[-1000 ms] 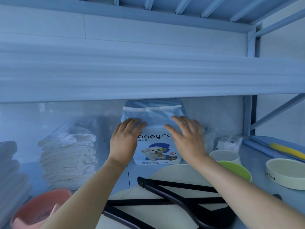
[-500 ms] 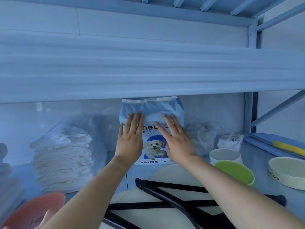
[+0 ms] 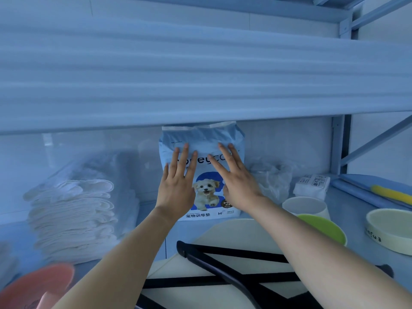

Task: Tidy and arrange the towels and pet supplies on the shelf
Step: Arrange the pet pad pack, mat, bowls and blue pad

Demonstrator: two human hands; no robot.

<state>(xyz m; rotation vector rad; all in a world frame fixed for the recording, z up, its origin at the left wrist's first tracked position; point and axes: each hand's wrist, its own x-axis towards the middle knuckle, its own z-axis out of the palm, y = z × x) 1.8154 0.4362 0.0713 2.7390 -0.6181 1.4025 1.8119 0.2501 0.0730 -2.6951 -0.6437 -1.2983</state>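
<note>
A light blue pack of pet training pads with a puppy picture stands upright at the back of the lower shelf. My left hand lies flat against its front, fingers straight and pointing up. My right hand presses the front beside it, fingers spread. A stack of folded white towels sits to the left of the pack. The pack's top edge nearly reaches the shelf board above.
The upper shelf board overhangs low. Right of the pack lie crumpled plastic, a small white packet, a white cup, a green bowl and a cream bowl. A pink bowl and black frame sit in front.
Both hands slid from the pack's top down onto its front with fingers straightened. The pack now stands more upright and further back against the wall.
</note>
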